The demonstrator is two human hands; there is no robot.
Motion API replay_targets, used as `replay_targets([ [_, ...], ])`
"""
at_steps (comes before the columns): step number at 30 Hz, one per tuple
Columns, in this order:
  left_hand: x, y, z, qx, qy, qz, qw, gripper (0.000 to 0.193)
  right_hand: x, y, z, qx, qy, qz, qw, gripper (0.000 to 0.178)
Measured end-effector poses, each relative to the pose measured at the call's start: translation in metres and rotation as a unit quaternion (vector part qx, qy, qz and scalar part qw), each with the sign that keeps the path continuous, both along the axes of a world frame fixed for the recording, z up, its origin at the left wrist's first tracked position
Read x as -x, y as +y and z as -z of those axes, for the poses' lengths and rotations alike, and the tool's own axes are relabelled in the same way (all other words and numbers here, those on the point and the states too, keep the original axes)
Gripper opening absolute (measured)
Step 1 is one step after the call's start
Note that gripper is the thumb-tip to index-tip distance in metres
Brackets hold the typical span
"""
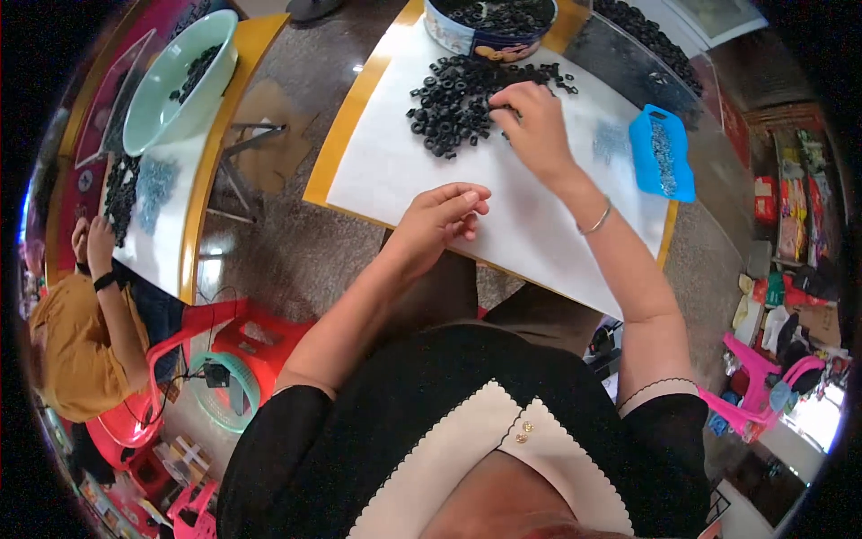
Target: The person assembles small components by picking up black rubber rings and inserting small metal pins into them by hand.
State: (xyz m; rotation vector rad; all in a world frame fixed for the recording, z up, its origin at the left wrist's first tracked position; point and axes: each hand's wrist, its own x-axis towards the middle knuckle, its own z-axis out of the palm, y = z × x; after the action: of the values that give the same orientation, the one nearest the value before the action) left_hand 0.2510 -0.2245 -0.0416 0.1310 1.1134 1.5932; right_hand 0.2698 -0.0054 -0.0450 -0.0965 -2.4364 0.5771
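A heap of small black ring-shaped pieces (449, 103) lies on the white-topped table (368, 162). At the heap's right side is my right hand (537, 126), its thumb and forefinger bent toward each other among the black pieces. Whether a piece sits between those fingertips cannot be made out. My left hand (440, 220) hovers over the table's near edge, palm turned inward and fingers curled together with the thumb. What it holds, if anything, is hidden. Small silvery metal pieces (611, 141) are scattered on the white surface to the right.
At the back stands a round tin (449, 34) of black pieces. A blue scoop-shaped tray (642, 148) with metal pieces sits at the right edge. Another person (85, 341) works at a left table with a green basin (144, 117). Red plastic chairs (260, 337) stand between.
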Motion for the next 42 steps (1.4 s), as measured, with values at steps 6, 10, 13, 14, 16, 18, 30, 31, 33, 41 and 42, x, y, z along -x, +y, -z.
replay_targets([
  [6,0.001,-0.002,0.006,-0.017,-0.02,-0.008,1.0,0.024,0.02,-0.061,0.003,-0.03,0.004,-0.024,0.999,0.018],
  [10,0.002,-0.002,0.008,-0.019,-0.023,-0.013,0.999,0.022,0.025,-0.069,0.004,-0.075,-0.016,-0.031,0.997,0.019],
  [13,0.002,-0.001,0.01,-0.019,-0.026,-0.015,0.999,0.022,0.024,-0.063,0.005,-0.098,-0.027,-0.028,0.994,0.015],
  [14,0.002,-0.001,0.011,-0.017,-0.024,-0.01,1.0,0.022,0.022,-0.06,0.005,-0.106,-0.04,-0.027,0.993,0.013],
  [16,0.002,-0.001,0.011,-0.015,-0.021,-0.014,1.0,0.022,0.017,-0.053,0.007,-0.101,-0.031,-0.017,0.994,0.012],
  [18,0.002,-0.001,0.01,-0.012,-0.019,-0.016,1.0,0.022,0.01,-0.046,0.009,-0.086,-0.026,0.001,0.996,0.011],
  [30,0.005,-0.001,0.011,-0.014,-0.036,-0.064,0.997,0.021,-0.016,-0.035,0.012,-0.012,0.018,0.034,0.999,0.012],
  [31,0.004,-0.001,0.011,-0.011,-0.031,-0.066,0.997,0.021,-0.012,-0.038,0.012,-0.018,0.014,0.007,1.0,0.012],
  [33,0.004,0.0,0.011,-0.008,-0.026,-0.067,0.997,0.021,-0.007,-0.045,0.011,-0.023,0.011,-0.019,0.999,0.013],
  [41,0.006,-0.002,0.015,-0.018,-0.027,-0.07,0.997,0.02,0.0,-0.053,0.005,-0.086,-0.055,-0.044,0.994,0.011],
  [42,0.006,-0.002,0.014,-0.017,-0.027,-0.071,0.997,0.02,0.0,-0.052,0.005,-0.088,-0.063,-0.046,0.993,0.01],
])
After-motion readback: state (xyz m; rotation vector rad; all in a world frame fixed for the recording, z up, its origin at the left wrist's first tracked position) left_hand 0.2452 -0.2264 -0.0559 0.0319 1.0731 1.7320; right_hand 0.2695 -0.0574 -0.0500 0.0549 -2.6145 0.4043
